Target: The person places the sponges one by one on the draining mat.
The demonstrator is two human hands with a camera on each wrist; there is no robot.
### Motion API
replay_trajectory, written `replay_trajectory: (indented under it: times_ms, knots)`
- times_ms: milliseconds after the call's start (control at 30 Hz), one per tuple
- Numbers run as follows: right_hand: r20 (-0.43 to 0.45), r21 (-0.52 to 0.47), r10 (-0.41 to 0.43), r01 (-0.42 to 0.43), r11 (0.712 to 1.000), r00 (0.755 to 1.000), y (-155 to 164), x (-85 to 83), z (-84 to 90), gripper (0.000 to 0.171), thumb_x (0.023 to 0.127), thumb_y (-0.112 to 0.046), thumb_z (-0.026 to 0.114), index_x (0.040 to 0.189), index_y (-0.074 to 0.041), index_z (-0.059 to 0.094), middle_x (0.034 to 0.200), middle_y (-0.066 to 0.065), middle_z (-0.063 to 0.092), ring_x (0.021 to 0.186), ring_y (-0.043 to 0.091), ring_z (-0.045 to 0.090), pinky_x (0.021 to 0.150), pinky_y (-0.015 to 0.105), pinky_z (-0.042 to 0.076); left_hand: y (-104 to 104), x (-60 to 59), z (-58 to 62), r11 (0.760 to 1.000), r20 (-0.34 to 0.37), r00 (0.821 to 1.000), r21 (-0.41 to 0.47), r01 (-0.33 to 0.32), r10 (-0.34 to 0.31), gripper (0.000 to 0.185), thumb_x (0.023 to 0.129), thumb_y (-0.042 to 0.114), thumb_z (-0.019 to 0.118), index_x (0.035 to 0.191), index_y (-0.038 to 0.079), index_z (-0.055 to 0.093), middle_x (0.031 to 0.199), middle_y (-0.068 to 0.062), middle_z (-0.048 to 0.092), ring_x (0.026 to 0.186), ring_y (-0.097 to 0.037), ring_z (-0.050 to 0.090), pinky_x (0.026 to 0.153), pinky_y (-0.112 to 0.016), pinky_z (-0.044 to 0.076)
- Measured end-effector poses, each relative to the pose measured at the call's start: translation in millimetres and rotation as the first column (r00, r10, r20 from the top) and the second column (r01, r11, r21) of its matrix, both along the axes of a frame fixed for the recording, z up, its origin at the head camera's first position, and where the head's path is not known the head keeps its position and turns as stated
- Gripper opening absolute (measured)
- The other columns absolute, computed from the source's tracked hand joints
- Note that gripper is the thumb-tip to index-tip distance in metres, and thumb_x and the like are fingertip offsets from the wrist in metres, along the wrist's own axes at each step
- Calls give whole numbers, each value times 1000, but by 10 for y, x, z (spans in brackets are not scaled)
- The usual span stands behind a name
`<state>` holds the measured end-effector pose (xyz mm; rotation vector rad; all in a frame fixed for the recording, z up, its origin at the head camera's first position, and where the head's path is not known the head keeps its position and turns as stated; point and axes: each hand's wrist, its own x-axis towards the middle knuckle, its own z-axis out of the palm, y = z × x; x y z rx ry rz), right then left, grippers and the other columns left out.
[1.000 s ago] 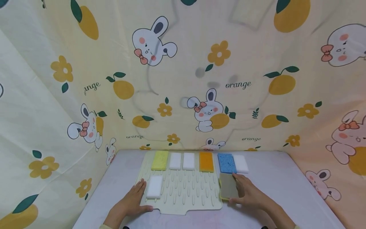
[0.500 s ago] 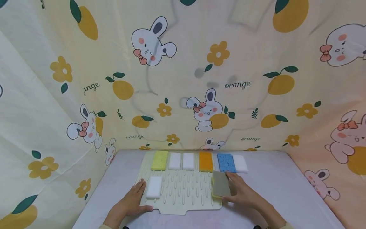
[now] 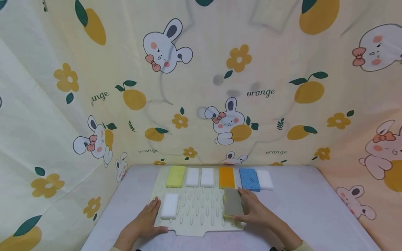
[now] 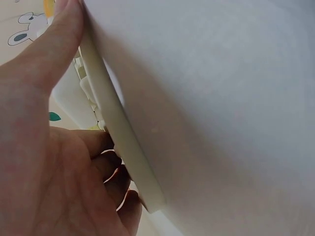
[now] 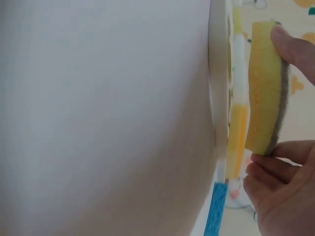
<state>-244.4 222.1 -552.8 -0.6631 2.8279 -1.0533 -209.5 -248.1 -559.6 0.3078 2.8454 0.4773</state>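
My right hand [image 3: 255,211] grips a sponge [image 3: 233,203] by its ends, thumb at the near end and fingers at the far end. The sponge has a grey scouring face up and a yellow foam body, plain in the right wrist view [image 5: 266,88], where it stands apart from the ribbed board. This pale cream board [image 3: 201,223] lies under the sponge, at its right side. My left hand [image 3: 142,219] rests at the board's front left corner, fingers along the left edge and thumb at the front edge. A white sponge [image 3: 169,205] lies on the board close to those fingers.
Along the board's back lie a yellow sponge [image 3: 176,176], two white sponges [image 3: 192,177] and an orange sponge [image 3: 226,177]. Right of the board, on the table [image 3: 301,209], a blue sponge [image 3: 249,179] sits against another white one [image 3: 265,180]. A printed cloth [image 3: 201,153] rises behind.
My right hand has carried the grey-and-yellow sponge leftward, from beside the board's right edge to over its right part. My left hand has stayed at the corner.
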Motion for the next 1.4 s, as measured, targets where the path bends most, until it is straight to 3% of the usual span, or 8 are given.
replay_trajectory:
  times_ms: [333, 800, 1100, 1400]
  knots:
    - [12, -20, 6, -5, 1000, 1000, -293, -16, 37, 120, 78, -50, 96, 164, 5, 34, 166, 31, 35, 151, 52, 36, 117, 73, 40, 3, 0, 0, 1000, -4, 1000, 1, -3, 3, 127, 80, 70, 83, 164, -9, 31, 174, -27, 23, 162, -42, 23, 132, -58, 23]
    - [-34, -7, 55, -55, 998, 998, -740, -56, 74, 118, 79, -50, 95, 165, 4, 34, 164, 28, 38, 148, 47, 42, 115, 68, 46, 5, 5, -7, 1000, -3, 1000, 10, 1, -1, 126, 81, 70, 83, 164, -9, 30, 175, -27, 22, 163, -41, 21, 132, -58, 22]
    - [24, -18, 76, -76, 997, 997, -997, -66, 38, 121, 79, -54, 94, 166, 3, 31, 164, 28, 37, 145, 44, 45, 114, 67, 48, 18, 27, 33, 1000, 8, 1000, 5, -11, 11, 126, 80, 69, 84, 164, -9, 31, 175, -27, 22, 163, -41, 21, 133, -57, 22]
    - [26, 1, 90, -90, 996, 996, -1209, -99, 29, 120, 80, -53, 94, 165, 4, 32, 165, 27, 36, 142, 40, 46, 113, 64, 50, 16, 11, 33, 1000, 12, 1000, 12, -14, 14, 126, 81, 71, 83, 165, -8, 30, 175, -26, 21, 163, -40, 21, 133, -57, 22]
